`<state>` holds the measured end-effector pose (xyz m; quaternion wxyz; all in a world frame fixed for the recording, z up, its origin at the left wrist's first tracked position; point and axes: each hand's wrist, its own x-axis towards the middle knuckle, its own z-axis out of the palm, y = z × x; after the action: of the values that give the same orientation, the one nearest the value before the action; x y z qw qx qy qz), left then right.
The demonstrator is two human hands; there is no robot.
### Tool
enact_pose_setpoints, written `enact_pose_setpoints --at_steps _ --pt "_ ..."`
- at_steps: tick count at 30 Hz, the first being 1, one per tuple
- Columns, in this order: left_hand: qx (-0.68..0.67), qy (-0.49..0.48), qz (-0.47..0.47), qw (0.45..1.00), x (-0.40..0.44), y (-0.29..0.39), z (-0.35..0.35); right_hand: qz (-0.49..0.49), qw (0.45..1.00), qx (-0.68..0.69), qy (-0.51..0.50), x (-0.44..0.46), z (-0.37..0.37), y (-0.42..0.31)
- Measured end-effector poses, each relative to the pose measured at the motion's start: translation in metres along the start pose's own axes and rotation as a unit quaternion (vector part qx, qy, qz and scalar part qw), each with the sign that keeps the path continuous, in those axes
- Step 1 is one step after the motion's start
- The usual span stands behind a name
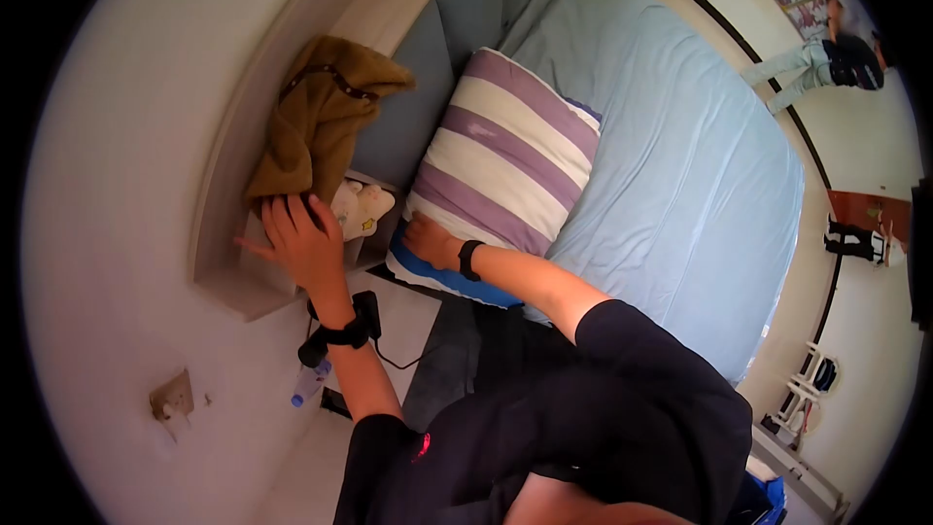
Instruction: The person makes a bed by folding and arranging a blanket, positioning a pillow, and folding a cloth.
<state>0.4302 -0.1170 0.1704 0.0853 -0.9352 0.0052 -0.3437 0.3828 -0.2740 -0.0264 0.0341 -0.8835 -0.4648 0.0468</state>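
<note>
My left hand [303, 243] is at the lower edge of a brown furry cloth item [316, 122] with a dark studded band, which lies on a ledge beside the wall. Its fingers are spread and touch that edge. My right hand [430, 240] presses on the near left corner of a pillow [501, 151] with purple and white stripes, fingers curled against the fabric. Between my hands sits a cream plush-looking thing [362, 209] with a small yellow star, partly hidden by my left hand. Black straps circle both wrists.
A bed with a light blue sheet [671, 185] fills the middle, a grey headboard [403, 126] at its left. A bottle [309, 387] stands below my left forearm, near a wall socket [173, 399]. Far right are a person [847, 58] and a white chair [809, 389].
</note>
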Motion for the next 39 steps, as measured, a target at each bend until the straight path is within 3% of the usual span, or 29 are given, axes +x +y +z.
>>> enact_pose_setpoints --at_steps 2,4,10,12,16,18,19,21,23,25,26,27,28,29,30,31,32,33,35,37,39 --pt "0.008 0.01 0.008 1.0 -0.001 -0.002 0.004 0.023 0.998 0.014 -0.058 -0.002 0.007 0.002" --pt "0.012 0.019 0.012 1.0 -0.002 -0.002 0.005 0.017 0.988 0.12 0.099 -0.02 0.007 0.007" --pt "-0.029 0.072 0.007 0.997 -0.007 -0.001 0.005 0.093 0.974 0.153 0.136 -0.119 -0.033 0.01" --pt "-0.151 0.204 0.07 0.965 -0.016 -0.009 0.007 0.145 0.96 0.168 0.173 -0.165 -0.044 -0.001" --pt "-0.29 0.252 0.003 0.923 -0.042 0.01 -0.018 0.237 0.947 0.103 0.192 -0.284 -0.056 -0.036" --pt "-0.344 0.178 -0.057 0.92 -0.076 0.027 -0.015 0.332 0.918 0.056 0.211 -0.347 -0.045 -0.057" --pt "-0.37 0.096 -0.07 0.921 -0.095 0.041 -0.016 0.392 0.895 0.047 0.209 -0.378 -0.035 -0.073" --pt "-0.423 -0.072 -0.061 0.901 -0.132 0.08 -0.011 0.617 0.766 0.095 0.155 -0.43 -0.017 -0.111" --pt "-0.485 -0.239 0.003 0.841 -0.178 0.123 0.009 0.788 0.588 0.18 0.034 -0.469 0.001 -0.142" --pt "-0.503 -0.432 0.142 0.735 -0.236 0.161 0.037 0.803 0.541 0.195 0.155 -0.508 0.056 -0.188" --pt "-0.472 -0.532 0.239 0.661 -0.256 0.176 0.05 0.829 0.381 0.405 0.064 -0.502 0.032 -0.191" --pt "-0.397 -0.666 0.401 0.488 -0.252 0.19 0.048 0.783 0.355 0.51 -0.033 -0.499 0.023 -0.195" --pt "-0.358 -0.716 0.48 0.359 -0.281 0.204 0.071 0.759 0.34 0.555 0.0 -0.501 0.033 -0.212" --pt "-0.341 -0.75 0.469 0.319 -0.296 0.218 0.069 0.738 0.394 0.547 0.024 -0.498 0.039 -0.226" --pt "-0.32 -0.784 0.452 0.28 -0.306 0.234 0.06 0.712 0.395 0.58 0.029 -0.497 0.038 -0.235" --pt "-0.327 -0.739 0.477 0.346 -0.299 0.244 0.047 0.699 0.453 0.553 -0.004 -0.494 0.041 -0.243" --pt "-0.337 -0.688 0.474 0.434 -0.306 0.252 0.04 0.704 0.466 0.536 -0.012 -0.489 0.043 -0.249" --pt "-0.345 -0.631 0.462 0.519 -0.311 0.256 0.035 0.723 0.435 0.537 0.018 -0.487 0.05 -0.257" --pt "-0.365 -0.629 0.444 0.524 -0.319 0.262 0.041 0.733 0.353 0.58 0.04 -0.479 0.049 -0.261" --pt "-0.386 -0.628 0.423 0.528 -0.332 0.265 0.057 0.723 0.316 0.613 0.037 -0.477 0.056 -0.262" --pt "-0.367 -0.8 0.25 0.404 -0.344 0.258 0.079 0.725 0.323 0.607 0.047 -0.479 0.05 -0.254"
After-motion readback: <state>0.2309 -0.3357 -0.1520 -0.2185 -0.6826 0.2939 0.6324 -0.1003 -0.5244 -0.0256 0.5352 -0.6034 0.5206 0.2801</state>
